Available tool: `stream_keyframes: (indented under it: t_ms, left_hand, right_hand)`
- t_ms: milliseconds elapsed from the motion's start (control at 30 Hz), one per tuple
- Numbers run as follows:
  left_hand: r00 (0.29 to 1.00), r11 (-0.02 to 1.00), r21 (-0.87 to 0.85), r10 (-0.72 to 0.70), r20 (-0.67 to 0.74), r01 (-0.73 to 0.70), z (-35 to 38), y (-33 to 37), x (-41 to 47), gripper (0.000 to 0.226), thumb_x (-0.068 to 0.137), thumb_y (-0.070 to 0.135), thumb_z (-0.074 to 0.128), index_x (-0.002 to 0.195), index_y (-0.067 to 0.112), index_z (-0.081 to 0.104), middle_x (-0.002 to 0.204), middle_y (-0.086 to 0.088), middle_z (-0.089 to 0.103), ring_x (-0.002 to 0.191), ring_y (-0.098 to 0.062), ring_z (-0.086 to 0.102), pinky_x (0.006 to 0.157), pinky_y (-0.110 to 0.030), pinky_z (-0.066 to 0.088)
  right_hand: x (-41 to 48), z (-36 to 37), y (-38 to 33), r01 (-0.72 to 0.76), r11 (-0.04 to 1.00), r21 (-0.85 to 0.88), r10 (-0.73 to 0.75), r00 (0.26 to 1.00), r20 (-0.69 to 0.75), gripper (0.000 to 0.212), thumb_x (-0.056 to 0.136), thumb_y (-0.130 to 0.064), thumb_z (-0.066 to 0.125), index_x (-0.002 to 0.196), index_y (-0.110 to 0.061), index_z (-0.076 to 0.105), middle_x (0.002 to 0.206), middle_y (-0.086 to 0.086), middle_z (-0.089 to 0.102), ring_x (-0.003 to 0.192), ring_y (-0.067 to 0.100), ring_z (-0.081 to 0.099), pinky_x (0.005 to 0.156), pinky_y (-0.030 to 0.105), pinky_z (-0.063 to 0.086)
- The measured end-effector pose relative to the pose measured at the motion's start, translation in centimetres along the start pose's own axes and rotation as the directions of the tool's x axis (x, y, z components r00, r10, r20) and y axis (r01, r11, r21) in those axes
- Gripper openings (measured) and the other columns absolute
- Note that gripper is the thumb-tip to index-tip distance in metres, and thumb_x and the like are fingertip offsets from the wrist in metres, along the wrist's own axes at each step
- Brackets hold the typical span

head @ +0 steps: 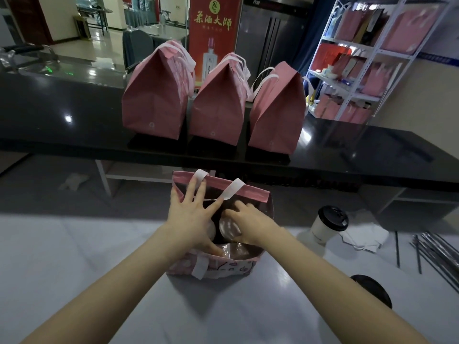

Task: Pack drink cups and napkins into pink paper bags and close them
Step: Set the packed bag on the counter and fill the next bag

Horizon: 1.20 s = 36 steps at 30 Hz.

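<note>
Pink paper bag [244,194] with flat white handles sits open on the white table [74,256]; left hand [191,217] spread flat, no grip, right hand [248,223] gripping a clear-lidded cup [228,227] inside.

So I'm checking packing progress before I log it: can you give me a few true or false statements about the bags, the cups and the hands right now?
1. Three closed pink bags stand in a row on the black counter. True.
2. The open pink bag on the white table is empty. False: cups with clear lids sit inside it.
3. Both hands are in the mouth of the open bag. True: the left hand is spread over it and the right hand rests on a cup lid.
4. The white cup with a black lid is already packed. False: it stands on the table, right of the open bag.
5. The open bag's handles are black. False: they are white.
</note>
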<state>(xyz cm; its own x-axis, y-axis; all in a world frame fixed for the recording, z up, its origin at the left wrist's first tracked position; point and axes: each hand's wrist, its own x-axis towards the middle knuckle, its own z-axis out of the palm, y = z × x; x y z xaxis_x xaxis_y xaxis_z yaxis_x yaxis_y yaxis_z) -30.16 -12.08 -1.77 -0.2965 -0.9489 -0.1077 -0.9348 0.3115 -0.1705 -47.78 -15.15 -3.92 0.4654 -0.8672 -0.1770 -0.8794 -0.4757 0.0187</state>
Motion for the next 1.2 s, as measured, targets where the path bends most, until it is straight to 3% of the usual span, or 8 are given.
stream_keyframes:
  t_ms: [167, 267, 333, 500, 667, 933, 1100, 1200]
  left_hand:
    - [0.979, 0.987, 0.041, 0.158, -0.129, -0.154, -0.3, -0.3, 0.0, 0.122, 0.057, 0.090, 0.053, 0.148, 0.044, -0.015, 0.156, -0.022, -0.024, 0.136, -0.035, -0.040, 0.103, -0.064, -0.028]
    - [0.926, 0.941, 0.116, 0.334, -0.178, -0.318, -0.5, -1.3, 0.2, 0.119, 0.058, 0.083, 0.061, 0.150, 0.044, -0.004, 0.158, -0.010, -0.025, 0.138, -0.031, -0.039, 0.109, -0.066, -0.017]
    - [0.917, 0.925, 0.153, 0.370, -0.147, -0.348, -0.6, -2.2, 0.6, 0.116, 0.061, 0.082, 0.060, 0.149, 0.046, -0.006, 0.157, -0.006, -0.029, 0.138, -0.032, -0.038, 0.109, -0.070, -0.008]
    - [0.956, 0.946, 0.157, 0.291, -0.025, -0.284, -0.3, -3.2, 1.3, 0.119, 0.069, 0.077, 0.061, 0.136, 0.048, -0.033, 0.151, -0.008, -0.041, 0.136, -0.036, -0.039, 0.110, -0.071, -0.001]
    - [0.968, 0.954, 0.177, 0.252, -0.024, -0.244, -0.2, -2.7, 1.6, 0.120, 0.068, 0.077, 0.062, 0.144, 0.046, -0.026, 0.152, -0.011, -0.039, 0.138, -0.038, -0.035, 0.111, -0.070, -0.001]
    - [0.961, 0.966, 0.082, 0.255, -0.107, -0.247, 0.4, -2.8, 1.5, 0.125, 0.059, 0.082, 0.063, 0.143, 0.048, -0.024, 0.153, -0.008, -0.037, 0.138, -0.034, -0.037, 0.109, -0.070, -0.003]
    - [0.958, 0.970, -0.027, 0.232, -0.169, -0.240, 0.0, -3.4, 1.8, 0.106, 0.068, 0.087, 0.044, 0.148, 0.046, -0.012, 0.159, -0.007, -0.024, 0.144, -0.029, -0.027, 0.114, -0.065, -0.004]
    - [0.960, 0.936, -0.251, 0.203, -0.190, -0.248, -0.8, -3.7, 1.8, 0.092, 0.069, 0.091, 0.019, 0.148, 0.049, -0.002, 0.162, 0.000, -0.012, 0.146, -0.020, -0.021, 0.118, -0.055, -0.002]
  right_hand:
    - [-1.3, 0.4, -0.7, 0.084, 0.996, -0.036, -0.083, 0.996, 0.020, 0.075, 0.081, -0.030, 0.071, 0.146, -0.027, 0.033, 0.146, 0.007, 0.032, 0.118, 0.030, 0.045, 0.095, 0.041, 0.046]
    - [-1.8, 0.1, -0.7, 0.118, 0.991, -0.060, -0.115, 0.992, 0.044, 0.071, 0.085, -0.026, 0.067, 0.147, -0.027, 0.033, 0.152, 0.008, 0.026, 0.125, 0.033, 0.041, 0.101, 0.042, 0.044]
    - [-2.2, 0.2, -0.7, 0.118, 0.991, -0.056, -0.116, 0.993, 0.031, 0.068, 0.086, -0.024, 0.066, 0.147, -0.024, 0.035, 0.150, 0.008, 0.027, 0.124, 0.031, 0.041, 0.100, 0.042, 0.045]
    - [-2.4, 1.6, -1.6, 0.132, 0.985, -0.111, -0.133, 0.991, -0.006, 0.055, 0.087, -0.013, 0.062, 0.138, -0.019, 0.044, 0.135, 0.010, 0.036, 0.115, 0.030, 0.041, 0.089, 0.044, 0.051]
    - [-1.7, 2.4, -1.1, 0.091, 0.993, -0.078, -0.092, 0.996, -0.006, 0.057, 0.092, -0.016, 0.057, 0.144, -0.022, 0.036, 0.141, 0.010, 0.035, 0.119, 0.033, 0.043, 0.099, 0.042, 0.045]
    - [-1.5, 1.3, -0.5, 0.077, 0.996, -0.053, -0.077, 0.997, 0.014, 0.064, 0.089, -0.031, 0.062, 0.146, -0.027, 0.032, 0.141, 0.008, 0.039, 0.116, 0.030, 0.048, 0.098, 0.041, 0.046]
    - [-3.2, -2.7, 0.5, 0.039, 0.999, 0.015, -0.038, 0.995, -0.095, 0.047, 0.091, -0.046, 0.057, 0.134, -0.027, 0.050, 0.131, -0.003, 0.045, 0.116, 0.017, 0.047, 0.094, 0.037, 0.048]
    - [-5.5, -5.0, 0.9, 0.026, 0.985, 0.168, 0.005, 0.984, -0.180, 0.047, 0.088, -0.062, 0.044, 0.114, -0.029, 0.064, 0.115, -0.012, 0.054, 0.105, 0.007, 0.051, 0.088, 0.028, 0.048]
